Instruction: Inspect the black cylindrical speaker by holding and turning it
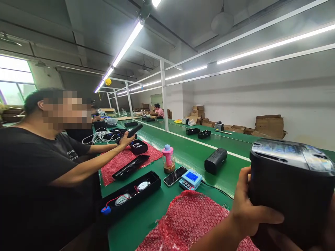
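Note:
My left hand (246,209) grips the left side of a large black speaker (290,184), held up close to the camera at the lower right. The thumb lies across its front. The speaker's glossy top faces up. A strip of skin at the right edge, probably my right hand (332,219), lies against the speaker's right side; most of it is hidden. Below the speaker, a red bubble-wrap sheet (188,219) lies on the green bench (146,216).
A co-worker in a black shirt (31,174) at the left holds up a black speaker bar (132,131). On the bench lie open black housings (131,193), a phone (175,176), a blue tester (190,179), a pink bottle (168,158) and a black speaker (215,160). Cardboard boxes (269,125) line the far wall.

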`<state>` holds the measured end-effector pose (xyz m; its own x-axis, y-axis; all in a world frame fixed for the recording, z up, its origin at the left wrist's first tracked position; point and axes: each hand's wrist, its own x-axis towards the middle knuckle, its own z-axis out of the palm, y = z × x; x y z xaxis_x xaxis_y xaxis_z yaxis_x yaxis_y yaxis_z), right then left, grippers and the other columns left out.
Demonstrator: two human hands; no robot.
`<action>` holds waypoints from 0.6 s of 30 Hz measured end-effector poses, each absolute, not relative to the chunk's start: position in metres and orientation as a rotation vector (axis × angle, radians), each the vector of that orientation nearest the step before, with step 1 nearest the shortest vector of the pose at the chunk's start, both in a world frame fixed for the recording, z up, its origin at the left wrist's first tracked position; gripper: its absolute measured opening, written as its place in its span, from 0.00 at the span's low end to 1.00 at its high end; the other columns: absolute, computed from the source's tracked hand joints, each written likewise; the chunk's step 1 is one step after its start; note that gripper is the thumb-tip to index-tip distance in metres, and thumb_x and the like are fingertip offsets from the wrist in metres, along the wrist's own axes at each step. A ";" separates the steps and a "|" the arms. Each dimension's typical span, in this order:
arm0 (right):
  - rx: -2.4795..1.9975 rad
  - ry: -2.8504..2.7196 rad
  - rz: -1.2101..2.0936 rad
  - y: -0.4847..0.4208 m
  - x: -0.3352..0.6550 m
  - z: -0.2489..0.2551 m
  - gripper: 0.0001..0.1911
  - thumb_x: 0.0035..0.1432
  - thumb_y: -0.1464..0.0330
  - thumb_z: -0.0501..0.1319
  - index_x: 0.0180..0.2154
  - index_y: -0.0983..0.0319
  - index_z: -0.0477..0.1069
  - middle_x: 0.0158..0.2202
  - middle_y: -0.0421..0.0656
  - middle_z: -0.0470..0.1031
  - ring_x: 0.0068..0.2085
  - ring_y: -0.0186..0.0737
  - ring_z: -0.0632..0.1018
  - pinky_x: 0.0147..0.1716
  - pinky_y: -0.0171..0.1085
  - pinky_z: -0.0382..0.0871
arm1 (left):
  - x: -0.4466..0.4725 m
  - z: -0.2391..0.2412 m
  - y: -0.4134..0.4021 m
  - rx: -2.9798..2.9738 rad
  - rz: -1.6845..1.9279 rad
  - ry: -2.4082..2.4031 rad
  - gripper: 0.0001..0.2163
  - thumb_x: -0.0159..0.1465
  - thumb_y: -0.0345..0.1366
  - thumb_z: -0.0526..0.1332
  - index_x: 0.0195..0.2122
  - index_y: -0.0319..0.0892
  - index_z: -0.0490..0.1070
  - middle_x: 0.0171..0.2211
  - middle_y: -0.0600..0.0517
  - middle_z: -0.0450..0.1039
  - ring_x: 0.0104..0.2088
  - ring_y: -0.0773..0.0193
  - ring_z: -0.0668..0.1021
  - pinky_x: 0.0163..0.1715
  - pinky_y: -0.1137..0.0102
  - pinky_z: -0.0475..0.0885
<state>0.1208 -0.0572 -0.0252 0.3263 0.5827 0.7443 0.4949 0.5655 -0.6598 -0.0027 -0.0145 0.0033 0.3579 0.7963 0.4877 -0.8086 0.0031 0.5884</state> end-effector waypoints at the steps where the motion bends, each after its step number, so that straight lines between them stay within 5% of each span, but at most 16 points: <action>1: -1.091 -1.288 0.095 -0.059 0.118 -0.022 0.53 0.37 0.59 0.72 0.64 0.48 0.52 0.57 0.49 0.61 0.58 0.69 0.63 0.36 0.53 0.78 | -0.004 0.004 -0.014 0.931 1.252 0.033 0.41 0.30 0.31 0.78 0.48 0.43 0.65 0.43 0.47 0.74 0.44 0.50 0.75 0.46 0.59 0.69; 8: -1.038 -1.184 0.607 -0.042 0.095 -0.013 0.54 0.46 0.61 0.67 0.66 0.47 0.36 0.61 0.49 0.58 0.55 0.58 0.71 0.52 0.58 0.68 | -0.010 0.003 0.013 1.064 1.266 0.303 0.29 0.39 0.31 0.70 0.45 0.42 0.66 0.37 0.50 0.73 0.38 0.58 0.74 0.39 0.66 0.70; 18: -0.982 -1.166 0.666 -0.013 0.109 -0.032 0.56 0.41 0.65 0.66 0.66 0.53 0.36 0.56 0.50 0.64 0.50 0.54 0.74 0.49 0.55 0.70 | -0.002 -0.010 0.031 1.111 1.217 0.412 0.26 0.45 0.34 0.68 0.46 0.41 0.63 0.37 0.50 0.73 0.37 0.58 0.76 0.40 0.65 0.72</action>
